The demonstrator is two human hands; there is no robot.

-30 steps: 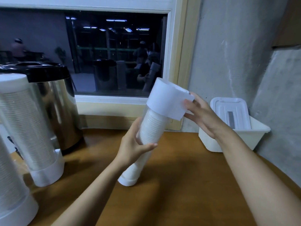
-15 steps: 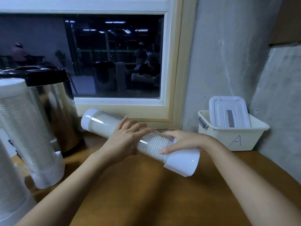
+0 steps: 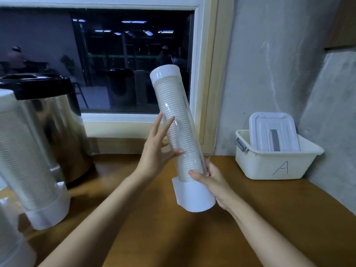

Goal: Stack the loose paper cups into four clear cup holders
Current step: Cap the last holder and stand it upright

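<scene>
The clear cup holder was in the middle of the frame, held off the table and leaning with its top toward the upper left. Its white cap was up against the dark window and its square white base hung lowest. A stack of paper cups filled the tube nearly from end to end. The right hand gripped the lower end just above the base, fingers curled round the tube. The left hand lay against the tube's left side halfway up. Its fingers were straight and spread and its thumb touched the front, so it steadied rather than clasped.

At the left of the frame a second holder, also packed with cups, stood on its white base. It was just in front of a steel urn with a black lid. A third holder showed blurred in the lower left corner. Neither stood in the way of the hands.

At the right, well apart from the hands, a cream bin marked "A" sat against the wall. A white box lid stood tilted inside it. I could not tell what else the bin held.

Everything rested on a brown wooden table. Behind it were a cream-framed window showing ceiling lights in its dark glass and, to the right, a rough grey wall.
</scene>
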